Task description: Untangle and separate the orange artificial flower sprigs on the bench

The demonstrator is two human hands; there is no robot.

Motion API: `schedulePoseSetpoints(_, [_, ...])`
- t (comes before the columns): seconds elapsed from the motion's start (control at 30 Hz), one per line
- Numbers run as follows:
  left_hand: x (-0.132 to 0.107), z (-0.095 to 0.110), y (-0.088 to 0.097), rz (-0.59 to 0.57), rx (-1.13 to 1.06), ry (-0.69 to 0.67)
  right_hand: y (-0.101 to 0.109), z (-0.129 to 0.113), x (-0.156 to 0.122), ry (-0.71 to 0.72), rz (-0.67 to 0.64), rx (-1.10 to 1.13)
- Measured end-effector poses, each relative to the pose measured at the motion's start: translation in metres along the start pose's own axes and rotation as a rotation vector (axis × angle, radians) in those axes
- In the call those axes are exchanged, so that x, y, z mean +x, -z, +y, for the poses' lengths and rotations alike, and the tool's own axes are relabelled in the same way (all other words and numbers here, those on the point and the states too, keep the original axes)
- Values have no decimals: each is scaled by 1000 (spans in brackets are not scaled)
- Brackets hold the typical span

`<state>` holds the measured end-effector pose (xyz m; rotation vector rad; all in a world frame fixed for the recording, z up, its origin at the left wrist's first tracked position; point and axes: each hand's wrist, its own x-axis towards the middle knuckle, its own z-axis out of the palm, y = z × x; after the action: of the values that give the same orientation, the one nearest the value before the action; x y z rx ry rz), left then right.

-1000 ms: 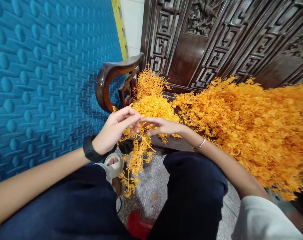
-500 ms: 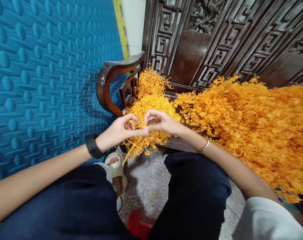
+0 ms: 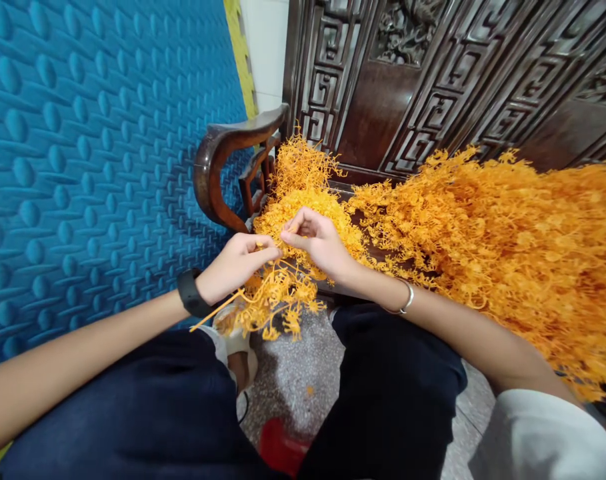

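Note:
An orange plastic flower spray (image 3: 277,297) with thin branching stems hangs below my hands, its bare stem end pointing to the lower left. My left hand (image 3: 243,263), wearing a black wristband, pinches the spray near its upper part. Close beside it, my right hand (image 3: 317,243) is closed with thumb and forefinger together at what looks like a small orange piece; the fingers partly hide it. Behind both hands lies a heap of loose orange pieces (image 3: 323,207) at the end of the bench.
A large pile of orange sprays (image 3: 523,247) covers the dark wooden bench on the right. The bench has a curved armrest (image 3: 207,167) and a carved back (image 3: 383,100). Blue foam matting (image 3: 107,133) fills the left side. Something red (image 3: 283,447) sits on the speckled floor between my legs.
The spray has swung lower and to the left, its stem end now nearer my left wrist. My right hand has risen slightly and drawn a little apart from my left.

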<state>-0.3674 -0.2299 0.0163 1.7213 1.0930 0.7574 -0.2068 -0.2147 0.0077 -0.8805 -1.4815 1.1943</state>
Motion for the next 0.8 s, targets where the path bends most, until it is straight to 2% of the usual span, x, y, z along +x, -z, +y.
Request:
schedulePoseSetpoints(0.1, [2, 0, 1, -61, 7, 29, -5, 2, 2, -97, 104, 40])
schedulePoseSetpoints(0.17, [3, 0, 2, -62, 15, 24, -7, 2, 5, -114, 163, 26])
schedulePoseSetpoints(0.27, [6, 2, 3, -24, -13, 26, -10, 0, 8, -96, 218, 12])
schedulePoseSetpoints(0.43, [7, 8, 2, -51, -93, 68, -16, -2, 11, 9, 296, 17])
schedulePoseSetpoints(0.57, [10, 9, -2, 23, -169, 72, -19, 1, 17, 13, 361, -32])
schedulePoseSetpoints(0.8, [22, 12, -12, 180, -377, 191, -21, 6, 36, -11, 480, -85])
